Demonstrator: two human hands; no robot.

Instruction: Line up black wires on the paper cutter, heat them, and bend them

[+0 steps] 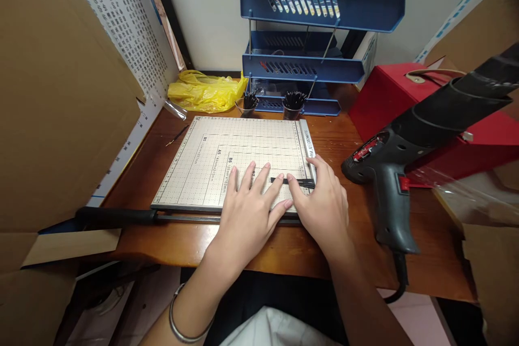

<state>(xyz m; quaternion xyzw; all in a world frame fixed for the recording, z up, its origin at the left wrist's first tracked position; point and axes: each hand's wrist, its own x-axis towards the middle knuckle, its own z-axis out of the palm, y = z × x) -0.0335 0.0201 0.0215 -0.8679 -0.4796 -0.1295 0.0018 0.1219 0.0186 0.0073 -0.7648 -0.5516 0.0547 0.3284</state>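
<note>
A paper cutter board (194, 173) with a printed grid lies on the wooden desk under both hands. My left hand (247, 205) rests flat on its near part, fingers spread, the index fingertip touching the left end of a small bundle of thin black strands (304, 183). My right hand (322, 203) curves over the board's right edge, thumb and index finger apart. Its thumb lies across the bundle, whose right end reaches toward the palm. The cutter's black handle (117, 216) lies low along the near edge.
Two small cups of black strands (248, 105) (292, 105) stand behind the board, before a blue tiered tray (304, 67). A yellow plastic bag (205, 92) is at back left. A heat gun (391, 189) and a red box (385, 86) are at right. Cardboard (60, 92) walls the left.
</note>
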